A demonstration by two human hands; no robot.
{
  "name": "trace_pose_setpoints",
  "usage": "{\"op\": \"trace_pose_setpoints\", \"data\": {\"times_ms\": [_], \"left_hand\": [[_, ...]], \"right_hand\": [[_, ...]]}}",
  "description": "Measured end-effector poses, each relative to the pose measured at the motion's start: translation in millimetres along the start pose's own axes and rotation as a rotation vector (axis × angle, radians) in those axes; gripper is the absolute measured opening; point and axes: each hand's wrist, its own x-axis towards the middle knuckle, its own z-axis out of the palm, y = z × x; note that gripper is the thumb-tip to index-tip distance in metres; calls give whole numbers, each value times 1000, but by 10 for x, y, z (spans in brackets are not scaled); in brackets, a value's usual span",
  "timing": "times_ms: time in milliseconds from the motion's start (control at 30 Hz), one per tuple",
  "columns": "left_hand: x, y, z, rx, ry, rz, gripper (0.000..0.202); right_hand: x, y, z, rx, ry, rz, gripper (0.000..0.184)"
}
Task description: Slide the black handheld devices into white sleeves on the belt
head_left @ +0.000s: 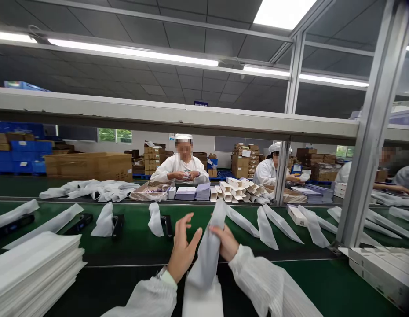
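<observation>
Basically, a light job: the white sleeve (209, 251) looks thin, soft & floppy, prob near weightless, maybe a bit slippery b/c of the smooth skin. Can't tell if anything's inside. It's mid-view, tilted, top end up over the green belt (135, 226), low end down by a white stack (202, 303) on the near tabletop (306, 284); can't tell if those two touch. R hand (227, 240) pinches its upper part, thumb across the front. L hand (184, 246) is spread, palm toward the sleeve, just beside it w/ no clear contact. Best hold imo: upper edge btw thumb & fingers, 2nd hand flat along the side, light squeeze only; it'd crease easily but prob won't break. Edges: thin metal rail (135, 266) runs btw belt & tabletop, low enough to lift over. Big sheet stack (36, 259) limits L side; white cartons (382, 277) & metal post (372, 132) limit R. On the belt, black devices (118, 225) sit L, loose sleeves (242, 220) just behind R hand, so most room is prob straight up, below the shelf edge (191, 108)
</observation>
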Motion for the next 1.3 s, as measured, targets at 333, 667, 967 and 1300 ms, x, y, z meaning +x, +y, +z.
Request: {"op": "trace_pose_setpoints", "data": {"times_ms": [333,667,967,1300], "left_hand": [[-384,-410,-53,279,-540,-174,10],[-346,-396,-103,-28,-458,-216,21],[-114,-402,-50,-378,-635,-190,24],[-153,-425,9,-691,-664,-391,18]], "right_hand": [[551,48,-618,-660,308,-156,56],[-357,303,-143,-533,-370,-181,15],[-274,203,-288,-386,-550,-13,20],[525,268,105,-787,-190,-79,31]]}}
